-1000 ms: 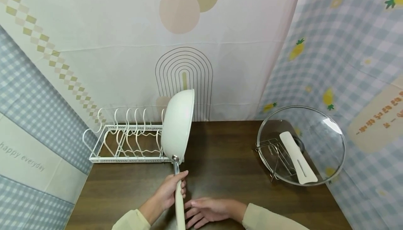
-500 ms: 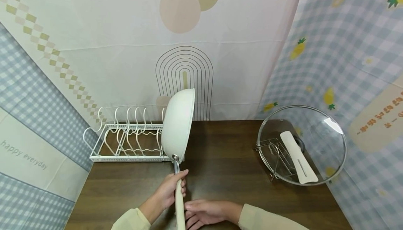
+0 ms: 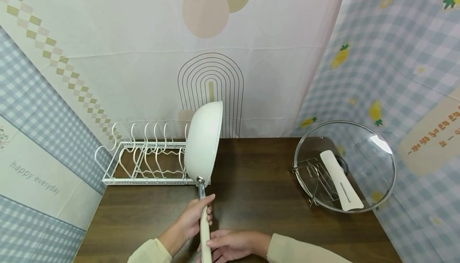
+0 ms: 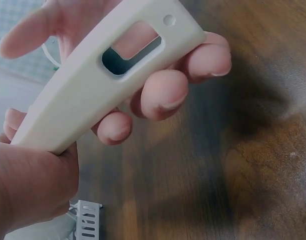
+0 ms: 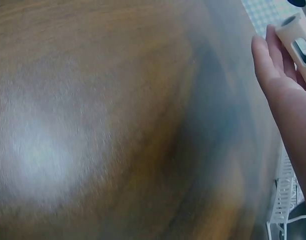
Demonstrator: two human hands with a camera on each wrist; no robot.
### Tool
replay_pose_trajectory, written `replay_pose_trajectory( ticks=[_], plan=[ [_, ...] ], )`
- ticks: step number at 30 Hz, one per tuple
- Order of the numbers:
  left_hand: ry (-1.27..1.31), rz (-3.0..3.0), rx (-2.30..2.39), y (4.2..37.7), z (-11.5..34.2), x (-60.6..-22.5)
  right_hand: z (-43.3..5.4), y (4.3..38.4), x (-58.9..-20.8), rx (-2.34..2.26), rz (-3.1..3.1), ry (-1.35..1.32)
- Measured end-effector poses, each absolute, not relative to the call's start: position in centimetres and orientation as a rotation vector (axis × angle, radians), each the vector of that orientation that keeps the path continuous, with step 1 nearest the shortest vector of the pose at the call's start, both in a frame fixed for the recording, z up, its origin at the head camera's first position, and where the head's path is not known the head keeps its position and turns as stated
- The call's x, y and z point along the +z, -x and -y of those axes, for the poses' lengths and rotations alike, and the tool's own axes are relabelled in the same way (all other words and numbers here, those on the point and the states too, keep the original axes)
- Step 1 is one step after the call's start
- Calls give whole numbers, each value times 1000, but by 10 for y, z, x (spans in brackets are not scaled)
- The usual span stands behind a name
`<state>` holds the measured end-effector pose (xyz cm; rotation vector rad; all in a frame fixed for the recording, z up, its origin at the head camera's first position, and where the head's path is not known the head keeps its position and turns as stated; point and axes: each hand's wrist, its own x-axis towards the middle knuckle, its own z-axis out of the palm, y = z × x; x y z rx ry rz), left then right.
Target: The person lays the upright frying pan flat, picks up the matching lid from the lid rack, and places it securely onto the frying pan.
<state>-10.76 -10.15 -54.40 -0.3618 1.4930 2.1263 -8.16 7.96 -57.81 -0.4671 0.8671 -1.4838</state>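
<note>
A white wok [image 3: 203, 143] stands on its side at the right end of the white wire pan rack [image 3: 147, 182], its rim facing right. Whether it rests in the rack is hidden by the bowl. My left hand [image 3: 190, 219] grips its cream handle [image 3: 205, 231] close to the metal neck. At the handle's far end is my right hand [image 3: 231, 244], with loosely bent fingers [image 4: 162, 95] passing beneath the handle. Its thumb stands away from the handle in the left wrist view.
To the right, a glass lid [image 3: 373, 167] with a steel rim leans in a small wire stand [image 3: 312, 191]. A white spatula-like piece [image 3: 339, 179] lies across the lid. Patterned cloths hang behind and at both sides of the brown wooden table [image 3: 258, 191].
My right hand has moved left, and its fingers have come under the handle's end. The left hand and the wok have stayed in place.
</note>
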Motion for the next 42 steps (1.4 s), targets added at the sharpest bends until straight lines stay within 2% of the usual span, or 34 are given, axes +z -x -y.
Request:
replay_pose_trajectory(
  ticks=[16, 42],
  plan=[
    [382, -1492, 2129, 106, 101, -543, -64, 74, -582, -1512, -910, 374],
    [382, -1480, 2126, 108, 101, -542, -51, 71, -590, -1581, -973, 411]
  ],
)
